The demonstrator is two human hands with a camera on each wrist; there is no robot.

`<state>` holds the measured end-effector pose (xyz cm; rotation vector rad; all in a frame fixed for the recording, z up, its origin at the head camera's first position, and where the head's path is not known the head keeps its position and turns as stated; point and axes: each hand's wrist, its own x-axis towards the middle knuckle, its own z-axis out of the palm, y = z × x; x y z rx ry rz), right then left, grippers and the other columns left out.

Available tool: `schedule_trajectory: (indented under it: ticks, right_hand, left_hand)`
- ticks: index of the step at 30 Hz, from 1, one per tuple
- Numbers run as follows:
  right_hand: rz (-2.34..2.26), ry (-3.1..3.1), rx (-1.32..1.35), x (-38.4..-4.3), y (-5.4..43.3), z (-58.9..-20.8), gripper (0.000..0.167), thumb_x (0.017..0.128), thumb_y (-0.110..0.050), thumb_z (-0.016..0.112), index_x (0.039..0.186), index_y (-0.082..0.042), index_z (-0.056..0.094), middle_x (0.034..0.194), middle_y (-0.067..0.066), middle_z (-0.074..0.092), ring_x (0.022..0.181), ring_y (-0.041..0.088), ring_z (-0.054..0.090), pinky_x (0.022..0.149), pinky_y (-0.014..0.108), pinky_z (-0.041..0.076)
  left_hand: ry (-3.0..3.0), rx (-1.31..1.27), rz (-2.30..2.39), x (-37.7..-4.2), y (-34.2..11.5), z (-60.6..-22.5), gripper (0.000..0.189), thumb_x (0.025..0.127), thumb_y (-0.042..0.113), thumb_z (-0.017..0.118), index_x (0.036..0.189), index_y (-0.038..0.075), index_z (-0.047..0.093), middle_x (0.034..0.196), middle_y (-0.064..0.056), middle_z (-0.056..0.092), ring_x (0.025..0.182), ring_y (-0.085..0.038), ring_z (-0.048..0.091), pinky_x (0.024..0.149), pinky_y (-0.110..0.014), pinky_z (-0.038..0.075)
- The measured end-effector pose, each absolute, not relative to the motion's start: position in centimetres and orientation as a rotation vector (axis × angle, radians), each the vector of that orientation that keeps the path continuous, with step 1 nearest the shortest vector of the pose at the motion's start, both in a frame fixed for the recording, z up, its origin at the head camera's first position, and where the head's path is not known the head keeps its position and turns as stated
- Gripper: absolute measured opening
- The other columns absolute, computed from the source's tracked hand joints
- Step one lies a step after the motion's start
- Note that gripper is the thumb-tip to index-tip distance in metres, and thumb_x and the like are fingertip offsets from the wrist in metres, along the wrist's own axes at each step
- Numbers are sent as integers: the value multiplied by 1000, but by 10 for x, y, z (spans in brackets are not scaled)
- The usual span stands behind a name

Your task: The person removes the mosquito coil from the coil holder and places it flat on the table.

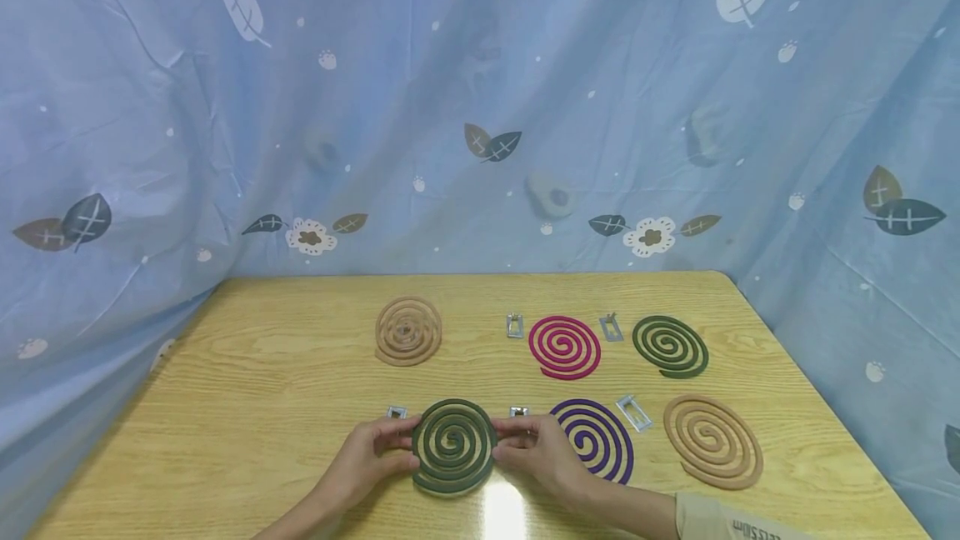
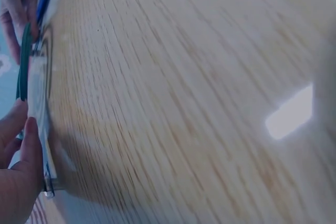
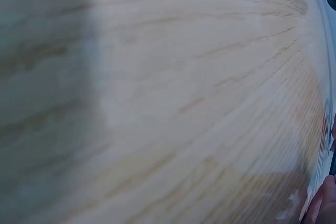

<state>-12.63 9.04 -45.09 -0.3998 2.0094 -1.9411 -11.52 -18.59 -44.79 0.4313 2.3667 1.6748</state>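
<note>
- The dark green spiral mosquito coil (image 1: 453,446) is held at the near middle of the light wooden tabletop (image 1: 262,407), lifted or tilted slightly off the surface, as far as the head view allows a judgement.
- Its left rim is gripped by the left hand (image 1: 367,461), the fingers curled round the edge with the thumb on top; in the left wrist view the coil (image 2: 23,61) is seen edge-on, pinched between the fingertips (image 2: 21,129).
- Its right rim is gripped in the same way by the right hand (image 1: 542,455); a two-sided hold of this kind spreads the load on a brittle disc, which seems to be the reason for it.
- The right wrist view is blurred, and little beyond wood grain can be made out there.
- Two small metal coil stands (image 1: 397,412) (image 1: 518,412) lie just behind the held coil.
- A purple spiral coil (image 1: 594,438) lies just beside the right hand, and a tan spiral coil (image 1: 712,440) further right.
- In the far row lie another tan coil (image 1: 408,330), a magenta coil (image 1: 564,347) and a second dark green coil (image 1: 670,346), all flat and well apart.
- A blue leaf-printed cloth (image 1: 480,107) is hung behind and at both sides.
</note>
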Motion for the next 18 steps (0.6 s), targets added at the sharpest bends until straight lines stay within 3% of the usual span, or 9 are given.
schedule_trajectory:
  ticks: [5, 13, 18]
  right_hand:
    - [-1925, 2020, -405, -128, 91, -452, 38, 83, 7, 68, 117, 17, 56, 112, 27, 63, 83, 12, 65, 75, 17, 56]
    - [-1896, 2052, -431, -127, 90, -453, 49, 74, 9, 74, 119, 15, 56, 113, 24, 63, 90, 24, 65, 76, 18, 56]
    - [-1871, 2137, -492, -128, 91, -453, 48, 71, 9, 76, 115, 16, 58, 110, 26, 64, 87, 28, 66, 75, 22, 58]
  left_hand:
    - [2351, 443, 1683, -116, -185, -449, 58, 77, 5, 76, 124, -16, 50, 125, -31, 53, 103, -34, 60, 88, -26, 55]
    - [2356, 454, 1684, -117, -184, -450, 58, 77, 5, 76, 124, -17, 49, 123, -30, 55, 102, -34, 61, 86, -25, 56]
    - [2392, 444, 1658, -117, -182, -449, 59, 76, 6, 77, 124, -16, 51, 114, -21, 59, 102, -33, 61, 87, -24, 55]
